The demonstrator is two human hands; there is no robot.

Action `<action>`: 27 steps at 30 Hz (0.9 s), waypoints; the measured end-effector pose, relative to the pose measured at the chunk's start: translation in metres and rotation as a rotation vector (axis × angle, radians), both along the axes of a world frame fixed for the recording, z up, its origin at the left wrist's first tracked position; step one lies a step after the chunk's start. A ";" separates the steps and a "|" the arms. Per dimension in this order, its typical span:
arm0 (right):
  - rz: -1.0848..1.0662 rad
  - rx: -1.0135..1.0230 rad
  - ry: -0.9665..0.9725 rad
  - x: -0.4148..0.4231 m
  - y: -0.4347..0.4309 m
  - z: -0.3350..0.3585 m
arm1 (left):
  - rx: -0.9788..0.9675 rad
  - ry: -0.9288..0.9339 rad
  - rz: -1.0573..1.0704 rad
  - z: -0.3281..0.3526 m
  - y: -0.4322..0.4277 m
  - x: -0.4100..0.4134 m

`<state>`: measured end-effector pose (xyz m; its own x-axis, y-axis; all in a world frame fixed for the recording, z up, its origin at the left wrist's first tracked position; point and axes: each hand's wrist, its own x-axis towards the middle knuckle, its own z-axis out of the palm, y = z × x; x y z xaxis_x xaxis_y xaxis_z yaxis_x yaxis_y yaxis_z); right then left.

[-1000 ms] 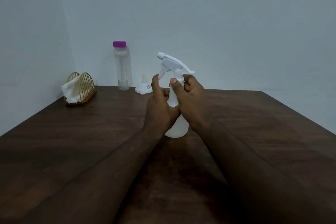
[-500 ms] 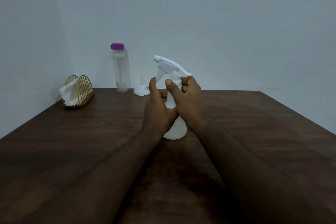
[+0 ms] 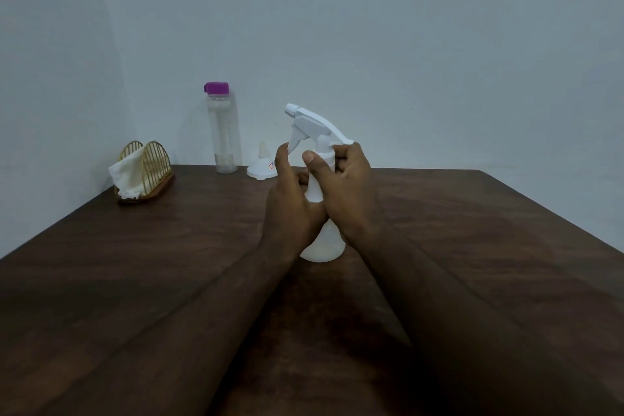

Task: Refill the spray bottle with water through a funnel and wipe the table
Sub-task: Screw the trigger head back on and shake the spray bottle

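A white spray bottle (image 3: pixel 323 245) stands upright mid-table, its trigger head (image 3: pixel 312 123) pointing left. My left hand (image 3: pixel 290 209) wraps the bottle's body. My right hand (image 3: pixel 347 192) grips the neck just under the trigger head, thumb in front. Behind, by the wall, a white funnel (image 3: pixel 260 167) rests upside down, spout up. Left of it stands a clear water bottle (image 3: pixel 223 132) with a purple cap. A white cloth (image 3: pixel 130 172) sits in a gold wire holder at the far left.
The dark wooden table (image 3: pixel 472 246) meets pale walls at the back and left. The gold wire holder (image 3: pixel 152 159) stands near the left back corner. The table's right edge runs diagonally at the right.
My hands have shifted slightly on the spray bottle's neck, the right thumb and fingers turning around it. The bottle stays in the same spot on the table.
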<state>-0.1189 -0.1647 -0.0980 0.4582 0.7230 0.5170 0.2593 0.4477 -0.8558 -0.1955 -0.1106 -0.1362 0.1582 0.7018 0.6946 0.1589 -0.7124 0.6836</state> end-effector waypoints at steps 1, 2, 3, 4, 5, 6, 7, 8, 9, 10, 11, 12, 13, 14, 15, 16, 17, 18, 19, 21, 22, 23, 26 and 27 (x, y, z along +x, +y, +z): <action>-0.016 0.008 0.007 -0.001 0.001 0.000 | 0.006 -0.002 0.004 0.000 0.001 0.000; -0.024 0.014 0.008 -0.001 0.001 -0.001 | 0.011 -0.002 0.007 0.000 0.002 0.001; -0.020 0.018 0.005 -0.001 0.001 -0.001 | 0.014 -0.002 0.006 -0.001 0.002 0.001; -0.001 0.020 -0.003 0.000 0.001 -0.001 | 0.014 -0.001 0.006 -0.001 0.002 0.002; 0.032 0.020 -0.012 0.001 0.001 -0.001 | 0.014 -0.005 0.008 -0.001 0.002 0.002; 0.069 0.019 -0.021 0.002 -0.001 -0.001 | 0.017 -0.012 0.009 -0.001 0.001 0.002; 0.101 0.019 -0.029 0.003 -0.002 -0.001 | 0.017 -0.021 0.009 0.000 0.000 0.002; 0.122 0.021 -0.034 0.005 -0.003 -0.002 | 0.014 -0.029 0.008 0.001 -0.001 0.002; 0.127 0.025 -0.033 0.005 -0.003 -0.002 | 0.014 -0.032 0.008 0.002 -0.002 0.002; 0.117 0.027 -0.023 0.005 -0.002 -0.003 | 0.015 -0.029 0.007 0.002 -0.001 0.002; 0.094 0.024 -0.005 0.004 -0.001 -0.003 | 0.019 -0.021 0.008 0.002 -0.001 0.002; 0.062 0.025 0.013 0.002 0.000 -0.003 | 0.023 -0.013 0.010 0.001 0.000 0.002; 0.035 0.029 0.028 0.001 0.001 -0.003 | 0.024 -0.007 0.011 0.000 0.002 0.002; 0.022 0.032 0.040 0.000 0.003 -0.003 | 0.023 -0.003 0.012 -0.001 0.003 0.001; 0.024 0.032 0.052 0.000 0.003 -0.002 | 0.022 -0.002 0.012 -0.002 0.004 0.001; 0.036 0.031 0.052 0.000 0.004 -0.003 | 0.023 -0.003 0.015 -0.002 0.003 0.001; 0.054 0.031 0.039 0.001 0.004 -0.003 | 0.025 -0.008 0.018 -0.002 0.003 0.002; 0.073 0.031 0.018 0.003 0.003 -0.003 | 0.024 -0.019 0.017 -0.002 0.002 0.002; 0.094 0.036 0.001 0.004 0.002 -0.003 | 0.021 -0.031 0.011 -0.001 0.002 0.002; 0.125 0.041 -0.037 0.006 0.000 -0.003 | 0.015 -0.032 0.000 0.000 0.001 0.002; 0.121 0.037 -0.056 0.006 0.000 -0.003 | 0.013 -0.022 0.000 0.000 0.001 0.002; 0.105 0.028 -0.060 0.006 0.000 -0.003 | 0.008 -0.013 0.002 0.000 0.001 0.002; 0.032 0.017 -0.001 0.001 0.003 -0.003 | -0.010 0.005 0.001 -0.001 0.004 0.000; 0.008 0.016 0.013 -0.002 0.004 -0.003 | -0.015 0.013 -0.001 -0.001 0.005 -0.001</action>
